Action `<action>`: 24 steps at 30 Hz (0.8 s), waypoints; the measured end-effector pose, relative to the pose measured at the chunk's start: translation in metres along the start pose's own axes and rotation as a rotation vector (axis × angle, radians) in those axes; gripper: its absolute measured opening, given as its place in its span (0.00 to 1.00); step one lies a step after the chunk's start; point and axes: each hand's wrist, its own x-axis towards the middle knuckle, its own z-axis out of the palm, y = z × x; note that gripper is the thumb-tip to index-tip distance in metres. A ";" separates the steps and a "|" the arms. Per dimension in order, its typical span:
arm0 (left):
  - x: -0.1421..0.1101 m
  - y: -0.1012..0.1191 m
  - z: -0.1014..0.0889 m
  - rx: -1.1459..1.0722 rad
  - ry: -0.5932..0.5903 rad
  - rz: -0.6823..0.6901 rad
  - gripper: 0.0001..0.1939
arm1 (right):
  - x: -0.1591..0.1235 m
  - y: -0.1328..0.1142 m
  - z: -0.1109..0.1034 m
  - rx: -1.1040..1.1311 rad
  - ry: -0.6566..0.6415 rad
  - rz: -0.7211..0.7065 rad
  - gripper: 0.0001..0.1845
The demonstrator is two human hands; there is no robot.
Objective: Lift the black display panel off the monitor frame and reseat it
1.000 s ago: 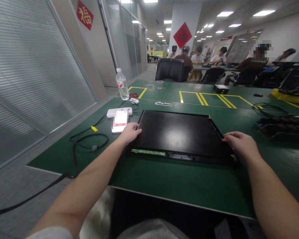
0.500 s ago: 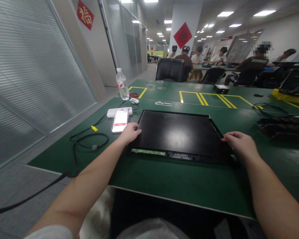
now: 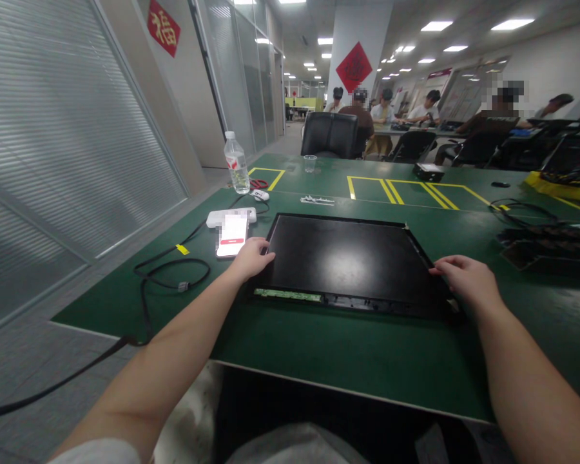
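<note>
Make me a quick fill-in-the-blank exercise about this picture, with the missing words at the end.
The left hand and right hand are at opposite sides of the panel, whose colour is ____.
The phone lies nearer the left hand than the ____ hand.
The tape on the table is ____.
The cap of the bottle is ____.

Missing words: black, right, yellow, white.

Panel (image 3: 341, 258) on tbl (image 3: 348, 354), phone (image 3: 233, 238) to L, bottle (image 3: 237, 169) behind phone

Panel edge (image 3: 272, 227) partly behind left grip (image 3: 252, 259)
</note>
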 end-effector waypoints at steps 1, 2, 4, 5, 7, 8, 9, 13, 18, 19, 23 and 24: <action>0.000 0.000 0.000 0.005 -0.002 -0.003 0.11 | 0.000 0.000 0.000 -0.006 0.002 0.001 0.09; 0.000 0.000 0.000 0.015 -0.006 -0.005 0.11 | 0.000 0.000 0.000 -0.013 0.002 0.006 0.09; 0.000 0.001 0.000 0.039 -0.016 -0.004 0.10 | 0.001 0.000 0.001 -0.025 -0.003 0.007 0.10; 0.001 0.001 0.000 0.050 -0.020 -0.001 0.09 | 0.001 0.001 0.001 -0.028 -0.006 0.005 0.10; 0.001 0.003 0.000 0.063 -0.027 0.005 0.08 | 0.002 0.001 0.001 -0.031 -0.011 0.000 0.10; 0.001 0.003 0.000 0.068 -0.029 0.008 0.08 | 0.003 0.002 0.001 -0.031 -0.009 -0.004 0.10; 0.001 0.003 -0.001 0.074 -0.033 0.011 0.08 | 0.003 0.003 0.001 -0.029 -0.002 -0.010 0.09; 0.000 0.003 -0.001 0.085 -0.037 0.012 0.08 | 0.003 0.003 0.001 -0.013 0.012 -0.040 0.10; 0.001 0.002 -0.001 0.067 -0.021 0.028 0.07 | 0.000 0.000 0.000 -0.039 0.009 -0.023 0.11; 0.001 0.001 0.000 0.066 -0.018 0.032 0.06 | 0.000 0.000 0.000 -0.038 0.011 -0.027 0.12; 0.002 0.000 0.000 0.062 -0.015 0.042 0.08 | 0.003 0.003 0.002 -0.029 0.022 -0.061 0.10; 0.002 0.000 -0.001 0.060 -0.014 0.043 0.09 | 0.003 0.004 0.002 -0.032 0.026 -0.060 0.10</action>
